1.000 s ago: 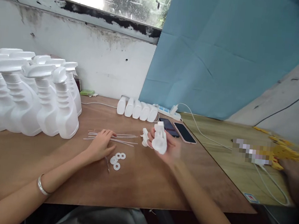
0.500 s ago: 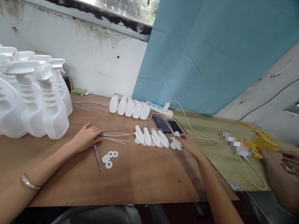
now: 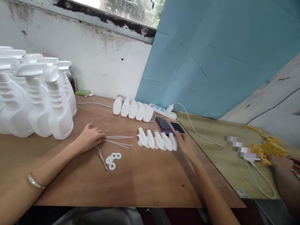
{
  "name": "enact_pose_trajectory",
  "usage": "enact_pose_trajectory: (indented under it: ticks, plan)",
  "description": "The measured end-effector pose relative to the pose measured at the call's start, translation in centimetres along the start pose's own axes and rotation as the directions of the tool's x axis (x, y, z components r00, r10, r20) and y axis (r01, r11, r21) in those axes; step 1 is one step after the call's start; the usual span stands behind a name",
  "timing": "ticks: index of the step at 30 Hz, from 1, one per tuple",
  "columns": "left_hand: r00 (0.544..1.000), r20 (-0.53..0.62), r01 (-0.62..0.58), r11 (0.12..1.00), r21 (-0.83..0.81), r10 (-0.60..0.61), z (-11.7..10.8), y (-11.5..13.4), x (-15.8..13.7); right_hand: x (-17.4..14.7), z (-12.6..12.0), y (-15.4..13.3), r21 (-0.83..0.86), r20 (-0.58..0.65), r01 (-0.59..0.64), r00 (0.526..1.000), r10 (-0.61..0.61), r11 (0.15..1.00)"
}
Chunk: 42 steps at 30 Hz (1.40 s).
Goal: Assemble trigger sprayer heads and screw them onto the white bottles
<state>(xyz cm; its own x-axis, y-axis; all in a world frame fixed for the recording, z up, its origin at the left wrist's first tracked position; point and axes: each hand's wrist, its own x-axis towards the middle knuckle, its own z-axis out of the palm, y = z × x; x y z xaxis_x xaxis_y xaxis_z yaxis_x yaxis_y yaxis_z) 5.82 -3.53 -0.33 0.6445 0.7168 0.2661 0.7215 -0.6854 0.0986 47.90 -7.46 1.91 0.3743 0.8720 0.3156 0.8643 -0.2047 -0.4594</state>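
Observation:
My left hand [image 3: 91, 137] rests on the table, its fingers laid loosely over the near ends of several thin white tubes [image 3: 120, 137]. Below it a slim screwdriver [image 3: 101, 157] points toward me, its upper end under the hand. Several flat white washers [image 3: 112, 166] lie right of the screwdriver. My right hand [image 3: 186, 145], slightly blurred, reaches in from the right with its fingers extended. Its fingertips are beside the last white trigger spray head [image 3: 173, 142] in a short row; I cannot tell if they touch it. The other spray heads [image 3: 150, 139] stand close together to the left.
White spray bottles [image 3: 61, 117] crowd the left side. Several white rounded parts [image 3: 132, 109] line up near the wall, beside a power strip [image 3: 163, 111]. Two phones, one with a dark screen [image 3: 177, 127], lie behind my right hand. A co-worker's arm and yellow pieces [image 3: 272, 148] are at the right table.
The rightmost spray head, which stood apart under my right hand, now stands against the row; that hand moved left with it. The screwdriver has turned slightly under my left hand. The view shifted a little.

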Motion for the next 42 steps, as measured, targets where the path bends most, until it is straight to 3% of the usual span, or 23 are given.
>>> enact_pose_trajectory:
  ticks: [3, 6, 7, 8, 10, 14, 17, 20, 25, 28, 31, 35, 38, 42]
  plan:
    - [1.0, 0.01, 0.006, 1.0, 0.005, -0.006, 0.0, 0.0, 0.0, -2.7, -0.4, -3.5, 0.128, -0.188, 0.039, 0.982, -0.014, 0.991]
    - [1.0, 0.011, 0.009, 1.0, 0.011, -0.009, -0.1, 0.0, 0.0, -7.4, 0.8, -8.6, 0.455, -0.093, 0.249, 0.968, -0.232, 0.855]
    - [1.0, 0.008, 0.009, 1.0, 0.013, -0.009, -0.1, 0.0, 0.0, -9.0, 1.7, -10.2, 0.499, 0.007, 0.332, 0.922, -0.387, 0.8]
    - [1.0, 0.005, 0.006, 1.0, 0.014, -0.006, -0.1, 0.0, 0.0, -10.3, 2.7, -11.5, 0.525, 0.123, 0.391, 0.844, -0.522, 0.756]
    - [1.0, -0.001, -0.001, 1.0, 0.01, 0.001, -0.2, -0.1, -0.1, -12.0, 5.0, -13.4, 0.554, 0.211, 0.432, 0.754, -0.622, 0.711]
    - [1.0, 0.008, -0.01, 1.0, -0.009, 0.01, -0.4, -0.6, -0.2, -11.7, 9.4, -14.5, 0.448, 0.275, 0.36, 0.815, -0.509, 0.818]
    - [0.999, 0.043, 0.009, 1.0, -0.012, -0.009, -0.5, -0.9, -0.1, -10.3, 11.2, -15.1, 0.317, 0.298, 0.318, 0.861, -0.412, 0.894]
    - [0.997, 0.074, 0.034, 0.999, 0.005, -0.034, -0.6, -0.8, -0.1, -9.4, 11.9, -15.8, 0.261, 0.312, 0.267, 0.886, -0.343, 0.928]
    - [0.995, 0.08, 0.064, 0.997, 0.032, -0.066, -0.7, -0.5, -0.1, -9.5, 12.1, -16.2, 0.327, 0.328, 0.254, 0.873, -0.362, 0.91]
    - [0.995, 0.071, 0.07, 0.998, 0.008, -0.07, -0.6, -0.5, -0.2, -9.4, 11.1, -17.2, 0.312, 0.26, 0.271, 0.898, -0.356, 0.911]
    - [0.997, -0.039, 0.068, 0.991, -0.115, -0.073, -0.5, -0.5, -0.2, -8.7, 9.3, -20.7, 0.375, 0.085, 0.378, 0.895, -0.438, 0.846]
    - [0.951, -0.252, 0.067, 0.913, -0.402, -0.181, -0.4, -0.5, 0.0, -7.0, 8.5, -28.4, 0.627, 0.023, 0.439, 0.815, -0.579, 0.643]
    - [0.925, -0.269, 0.113, 0.869, -0.482, -0.269, -0.3, -0.7, 0.1, -6.1, 9.5, -34.1, 0.734, 0.022, 0.406, 0.786, -0.618, 0.544]
    - [0.874, -0.237, 0.227, 0.787, -0.574, -0.424, 0.1, -0.9, 0.0, -5.8, 10.8, -39.0, 0.811, 0.094, 0.298, 0.784, -0.613, 0.505]
